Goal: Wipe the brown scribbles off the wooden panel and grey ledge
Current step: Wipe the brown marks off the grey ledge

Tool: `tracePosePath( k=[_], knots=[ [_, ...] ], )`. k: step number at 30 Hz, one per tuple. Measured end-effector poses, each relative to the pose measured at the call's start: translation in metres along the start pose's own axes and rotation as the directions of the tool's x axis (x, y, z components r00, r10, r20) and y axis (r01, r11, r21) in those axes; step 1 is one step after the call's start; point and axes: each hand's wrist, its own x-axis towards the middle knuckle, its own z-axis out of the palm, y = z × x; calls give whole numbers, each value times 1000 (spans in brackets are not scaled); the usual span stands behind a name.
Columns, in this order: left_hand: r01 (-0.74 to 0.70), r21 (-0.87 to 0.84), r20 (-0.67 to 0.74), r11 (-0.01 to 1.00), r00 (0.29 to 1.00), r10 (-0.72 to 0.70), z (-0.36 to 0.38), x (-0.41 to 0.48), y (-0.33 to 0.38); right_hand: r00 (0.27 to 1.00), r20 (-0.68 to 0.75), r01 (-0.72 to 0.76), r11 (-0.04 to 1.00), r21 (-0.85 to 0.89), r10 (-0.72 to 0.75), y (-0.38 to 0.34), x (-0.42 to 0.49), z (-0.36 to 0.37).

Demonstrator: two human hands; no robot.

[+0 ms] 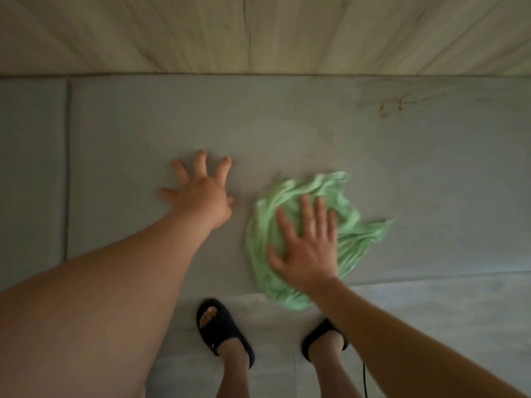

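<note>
A crumpled light green cloth (353,225) lies on the grey ledge (431,182), its lower end hanging over the front edge. My right hand (306,245) presses flat on the cloth with straight fingers. To its left, my left hand (201,193) rests on the bare ledge on spread fingertips. Faint brown scribbles (390,106) mark the ledge at the far right, well beyond the cloth. The pale wooden panel (172,33) rises behind the ledge; I see no scribbles on the part in view.
A seam (67,168) splits the ledge at the left. Below the ledge's front edge are my two feet in dark slippers (222,331) on a grey floor, with a thin dark cable (365,380) by the right foot.
</note>
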Motion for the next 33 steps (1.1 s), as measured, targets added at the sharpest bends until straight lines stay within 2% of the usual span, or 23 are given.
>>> tracePosePath(
  k=[2, 5, 7, 9, 11, 12, 14, 18, 22, 25, 28, 33],
  knots=[
    [16, -10, -13, 1000, 1000, -16, 3, -2, 5, 985, 4, 174, 984, 43, -174, -27, -3, 3],
    [38, -24, -56, 999, 998, -39, 10, -6, 7, 961, 49, 271, 962, 40, -272, -9, 17, 1],
    [27, -22, -83, 999, 996, -29, 7, -6, 12, 989, 25, 142, 989, 26, -143, 31, 32, -5],
    [-4, 34, -73, 999, 997, 6, -4, -4, 18, 992, 13, -122, 992, 12, 122, 75, 51, -16],
    [6, 87, -31, 996, 1000, -4, -13, 4, 21, 922, 48, -385, 922, 40, 383, 99, 74, -30],
    [47, 81, -16, 996, 999, -46, -19, 9, 20, 881, 73, -472, 879, 59, 468, 100, 88, -35],
    [152, 25, 23, 988, 988, -153, -24, 19, 15, 845, 116, -531, 843, 85, 521, 80, 116, -39],
    [202, -29, 80, 979, 977, -199, -23, 28, 11, 936, 138, -339, 935, 105, 324, 18, 166, -39],
    [200, -51, 96, 978, 976, -195, -25, 33, 16, 962, 173, -229, 968, 103, 209, -12, 218, -49],
    [225, -39, 113, 974, 969, -220, -26, 36, 19, 989, 143, -45, 998, 42, 38, -19, 244, -54],
    [225, -30, 135, 974, 966, -219, -29, 40, 28, 999, 49, -19, 999, 39, 17, -10, 253, -50],
    [213, -46, 108, 976, 972, -207, -32, 37, 18, 1000, 18, -18, 998, 64, 17, -17, 259, -41]
  ],
)
